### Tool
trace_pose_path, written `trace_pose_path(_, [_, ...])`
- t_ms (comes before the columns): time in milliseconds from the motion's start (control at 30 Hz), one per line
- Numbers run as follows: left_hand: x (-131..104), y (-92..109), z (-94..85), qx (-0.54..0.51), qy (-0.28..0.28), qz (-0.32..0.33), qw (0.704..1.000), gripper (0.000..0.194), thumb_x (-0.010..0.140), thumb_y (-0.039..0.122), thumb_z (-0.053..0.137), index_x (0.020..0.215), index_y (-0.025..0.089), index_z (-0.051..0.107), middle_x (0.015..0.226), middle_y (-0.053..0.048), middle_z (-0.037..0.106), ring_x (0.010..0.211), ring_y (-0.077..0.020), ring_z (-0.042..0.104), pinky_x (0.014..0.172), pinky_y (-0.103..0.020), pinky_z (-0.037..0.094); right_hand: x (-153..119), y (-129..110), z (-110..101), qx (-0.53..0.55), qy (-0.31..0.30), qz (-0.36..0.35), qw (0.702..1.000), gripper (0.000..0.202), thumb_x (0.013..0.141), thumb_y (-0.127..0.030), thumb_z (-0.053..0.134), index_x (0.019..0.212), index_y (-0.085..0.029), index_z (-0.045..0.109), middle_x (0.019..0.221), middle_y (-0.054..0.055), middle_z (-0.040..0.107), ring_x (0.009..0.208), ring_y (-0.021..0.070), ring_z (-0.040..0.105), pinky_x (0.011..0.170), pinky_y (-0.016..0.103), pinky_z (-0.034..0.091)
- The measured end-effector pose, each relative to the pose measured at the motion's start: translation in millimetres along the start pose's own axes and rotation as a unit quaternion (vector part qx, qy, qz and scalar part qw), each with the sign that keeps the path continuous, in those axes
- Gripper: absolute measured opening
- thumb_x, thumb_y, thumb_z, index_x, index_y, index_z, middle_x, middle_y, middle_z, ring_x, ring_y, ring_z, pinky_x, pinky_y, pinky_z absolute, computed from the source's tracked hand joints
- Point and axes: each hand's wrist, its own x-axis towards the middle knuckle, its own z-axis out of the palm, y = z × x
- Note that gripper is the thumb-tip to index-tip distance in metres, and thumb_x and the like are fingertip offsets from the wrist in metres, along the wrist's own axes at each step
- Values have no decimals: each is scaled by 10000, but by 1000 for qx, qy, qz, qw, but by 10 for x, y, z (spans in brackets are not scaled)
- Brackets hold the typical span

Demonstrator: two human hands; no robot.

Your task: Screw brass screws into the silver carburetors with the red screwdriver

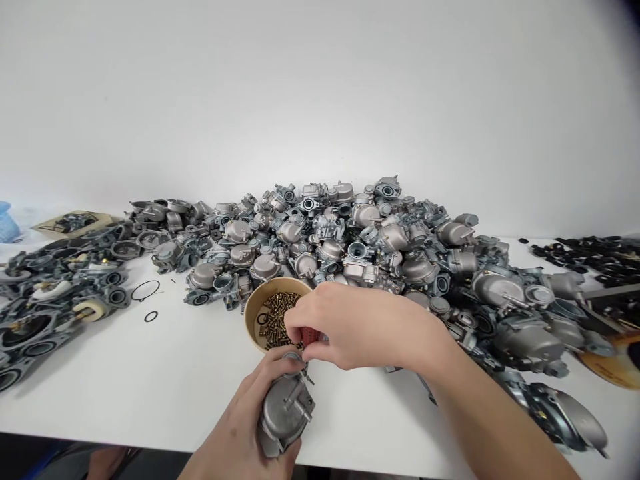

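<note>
My left hand (253,413) is wrapped round a grey metal carburetor (286,408) just above the table's front edge, its rounded float bowl facing up. In my right hand (345,327) is a red-handled screwdriver (310,335); the fingers cover most of it, so only part of the textured handle shows. Its lower end points at the far side of the carburetor, near my left fingertips; the exact contact is hidden. Just behind both hands stands a round tan bowl (254,327) of small brass-coloured screws (276,319), partly covered by my right hand.
A large heap of carburetors (330,233) spreads across the white table (165,373) and down the right side. Open carburetor bodies (55,300) lie at left, beside two black rings (151,316). Black parts (590,260) are piled far right, near an orange-brown container (617,363).
</note>
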Motion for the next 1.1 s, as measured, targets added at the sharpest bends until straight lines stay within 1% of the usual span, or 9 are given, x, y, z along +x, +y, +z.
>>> trace_pose_path(167, [10, 10, -3, 0, -2, 5, 1000, 854, 723, 156, 665, 1514, 394, 451, 1598, -132, 525, 1458, -451, 608, 1109, -564, 562, -34, 10, -4, 0, 9, 11, 1000, 66, 959, -162, 689, 917, -204, 661, 949, 20, 752, 871, 190, 605, 610, 279, 346])
trace_pose_path(367, [9, 12, -2, 7, 10, 18, 1000, 848, 724, 166, 680, 1513, 388, 461, 1571, -128, 562, 1437, -446, 628, 1105, -558, 566, -59, 39, 12, 2, 15, 4, 1000, 36, 965, -190, 682, 936, -211, 675, 949, 19, 756, 890, 197, 609, 629, 290, 352])
trace_pose_path(500, [15, 7, -9, 2, 7, 14, 1000, 856, 716, 146, 696, 1510, 369, 469, 1580, -140, 551, 1460, -453, 607, 1113, -538, 563, -118, 9, -41, 11, 23, 10, 1000, 59, 948, -159, 688, 914, -204, 671, 954, 12, 764, 899, 199, 632, 643, 302, 370])
trace_pose_path(600, [28, -1, -13, -7, 0, 21, 1000, 874, 711, 138, 697, 1522, 365, 460, 1571, -142, 551, 1488, -461, 575, 1131, -550, 549, -190, -27, -111, 19, 33, 2, 999, 111, 938, -114, 698, 877, -191, 646, 913, 1, 761, 878, 190, 648, 711, 318, 398])
trace_pose_path(667, [34, -7, -15, -13, -4, 28, 1000, 882, 710, 139, 696, 1527, 367, 455, 1563, -137, 554, 1505, -461, 556, 1141, -555, 544, -237, -46, -147, 24, 37, 0, 999, 138, 949, -111, 704, 862, -191, 632, 893, -5, 756, 855, 185, 652, 738, 329, 404])
trace_pose_path(800, [29, -14, -18, -17, -7, 28, 999, 891, 713, 139, 698, 1536, 373, 448, 1576, -131, 541, 1529, -462, 526, 1150, -554, 540, -312, -61, -170, 24, 48, 0, 999, 116, 974, -147, 704, 881, -199, 657, 896, 3, 756, 853, 192, 663, 735, 337, 408])
trace_pose_path(933, [10, -23, -18, -18, -12, 15, 1000, 892, 716, 133, 701, 1539, 371, 451, 1602, -139, 518, 1511, -462, 546, 1164, -569, 524, -386, -62, -183, 28, 59, 4, 998, 82, 985, -156, 690, 921, -207, 691, 909, -12, 749, 823, 172, 664, 767, 333, 425])
trace_pose_path(1100, [-14, -32, -16, -22, -16, 2, 1000, 856, 745, 157, 688, 1538, 378, 454, 1619, -144, 498, 1510, -468, 549, 1150, -589, 524, -527, -91, -231, 39, 85, -12, 996, 132, 982, -192, 731, 870, -208, 661, 846, -47, 722, 747, 133, 608, 740, 310, 433])
